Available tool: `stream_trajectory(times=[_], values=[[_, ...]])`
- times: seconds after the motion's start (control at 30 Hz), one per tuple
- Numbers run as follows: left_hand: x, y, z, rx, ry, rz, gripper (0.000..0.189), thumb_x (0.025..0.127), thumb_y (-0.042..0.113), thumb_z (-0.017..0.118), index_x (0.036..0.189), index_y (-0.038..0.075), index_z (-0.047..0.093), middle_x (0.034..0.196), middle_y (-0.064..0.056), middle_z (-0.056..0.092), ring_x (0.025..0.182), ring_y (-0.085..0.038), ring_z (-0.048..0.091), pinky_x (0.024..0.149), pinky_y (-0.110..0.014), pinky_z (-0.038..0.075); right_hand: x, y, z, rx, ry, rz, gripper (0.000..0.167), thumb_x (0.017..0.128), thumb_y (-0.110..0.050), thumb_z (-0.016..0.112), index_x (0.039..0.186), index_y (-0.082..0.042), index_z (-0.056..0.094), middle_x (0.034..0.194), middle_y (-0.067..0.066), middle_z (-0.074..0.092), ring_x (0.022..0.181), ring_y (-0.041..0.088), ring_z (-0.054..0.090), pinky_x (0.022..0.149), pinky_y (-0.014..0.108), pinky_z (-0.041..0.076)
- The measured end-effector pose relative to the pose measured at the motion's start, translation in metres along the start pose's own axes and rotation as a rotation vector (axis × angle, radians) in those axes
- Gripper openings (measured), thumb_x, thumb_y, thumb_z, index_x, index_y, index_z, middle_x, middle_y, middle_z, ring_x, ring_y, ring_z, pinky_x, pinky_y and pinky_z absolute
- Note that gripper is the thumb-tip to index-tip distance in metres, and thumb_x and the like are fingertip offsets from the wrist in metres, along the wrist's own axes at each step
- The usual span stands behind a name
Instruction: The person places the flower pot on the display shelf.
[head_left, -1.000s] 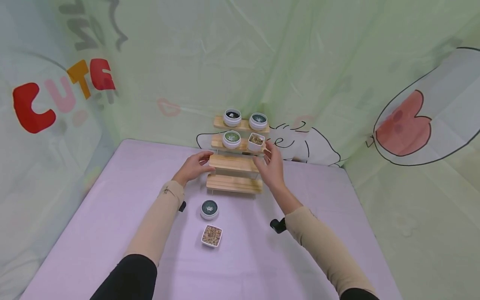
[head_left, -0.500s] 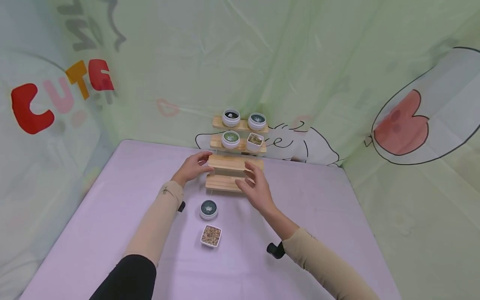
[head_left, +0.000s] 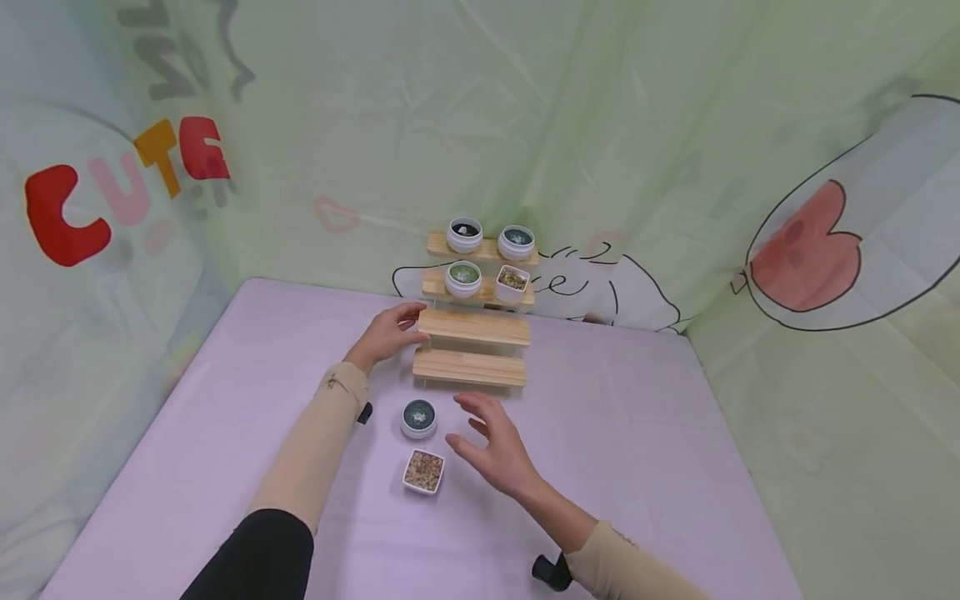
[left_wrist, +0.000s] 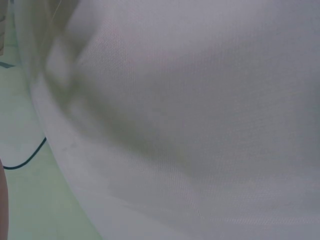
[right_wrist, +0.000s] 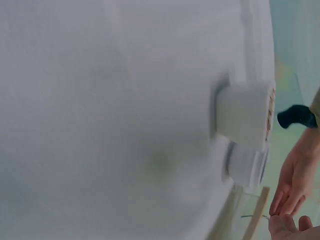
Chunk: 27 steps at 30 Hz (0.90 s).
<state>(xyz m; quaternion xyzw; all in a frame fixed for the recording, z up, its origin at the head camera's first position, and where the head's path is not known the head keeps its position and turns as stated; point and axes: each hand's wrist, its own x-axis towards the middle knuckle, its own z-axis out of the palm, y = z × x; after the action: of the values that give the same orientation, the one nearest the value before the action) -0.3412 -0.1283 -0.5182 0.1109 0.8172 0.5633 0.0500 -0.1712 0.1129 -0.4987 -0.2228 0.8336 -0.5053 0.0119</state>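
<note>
A stepped wooden display stand [head_left: 474, 327] stands at the back of the table. My left hand [head_left: 386, 335] holds the left end of its second-lowest shelf, thumb at the front edge and fingers at the back. In the head view my right hand [head_left: 491, 446] hovers with spread, slightly bent fingers and holds nothing. Just left of it are a round white pot [head_left: 418, 419] with a dark teal top and a square white pot [head_left: 423, 472] filled with brown bits. The square pot [right_wrist: 244, 114] shows side-on in the right wrist view. The left wrist view holds mostly cloth.
On the top shelf sit two round white pots, one with a black filling [head_left: 465, 236] and one bluish [head_left: 517, 242]. Below them are a green-topped round pot [head_left: 463, 279] and a square pot [head_left: 512, 284]. A pale lilac cloth [head_left: 637, 467] covers the table, with printed curtains [head_left: 375, 125] around it.
My right hand has left the stand's right side and come down toward me, beside the two loose pots. The left hand has stayed at the shelf's end.
</note>
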Motion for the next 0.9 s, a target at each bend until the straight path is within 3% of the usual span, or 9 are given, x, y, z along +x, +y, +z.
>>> stream_trajectory(times=[0.13, 0.4, 0.6, 0.9], values=[[0.000, 0.002, -0.001, 0.006, 0.001, 0.002, 0.067, 0.084, 0.015, 0.079, 0.142, 0.000, 0.047, 0.142, -0.017, 0.049, 0.133, -0.028, 0.046, 0.113, -0.031, 0.040, -0.016, 0.000, 0.008, -0.034, -0.062, 0.008, 0.050, 0.086, -0.012, 0.075, 0.132, -0.009, 0.056, 0.136, 0.007, 0.049, 0.127, 0.025, 0.050, 0.104, 0.039, 0.049], [0.001, 0.005, -0.001, 0.010, 0.000, -0.001, 0.067, 0.084, 0.014, 0.078, 0.141, 0.000, 0.047, 0.141, -0.018, 0.050, 0.132, -0.029, 0.046, 0.112, -0.031, 0.041, -0.037, 0.015, 0.026, -0.039, -0.130, 0.033, 0.050, 0.082, -0.012, 0.077, 0.128, -0.005, 0.058, 0.134, 0.014, 0.049, 0.125, 0.028, 0.049, 0.101, 0.042, 0.052], [0.001, 0.005, 0.000, 0.004, -0.006, -0.002, 0.067, 0.084, 0.014, 0.079, 0.141, 0.000, 0.047, 0.141, -0.018, 0.050, 0.132, -0.029, 0.046, 0.112, -0.031, 0.041, -0.044, 0.032, 0.035, -0.069, -0.144, 0.018, 0.048, 0.081, -0.013, 0.078, 0.126, -0.010, 0.060, 0.132, 0.015, 0.051, 0.122, 0.028, 0.051, 0.099, 0.038, 0.053], [-0.001, 0.001, 0.000, 0.002, 0.002, -0.016, 0.067, 0.084, 0.016, 0.079, 0.142, 0.002, 0.047, 0.142, -0.016, 0.050, 0.133, -0.027, 0.046, 0.112, -0.030, 0.041, -0.047, 0.037, 0.041, -0.038, -0.157, -0.035, 0.046, 0.082, -0.009, 0.077, 0.125, -0.011, 0.061, 0.131, 0.015, 0.052, 0.120, 0.028, 0.052, 0.099, 0.036, 0.054]])
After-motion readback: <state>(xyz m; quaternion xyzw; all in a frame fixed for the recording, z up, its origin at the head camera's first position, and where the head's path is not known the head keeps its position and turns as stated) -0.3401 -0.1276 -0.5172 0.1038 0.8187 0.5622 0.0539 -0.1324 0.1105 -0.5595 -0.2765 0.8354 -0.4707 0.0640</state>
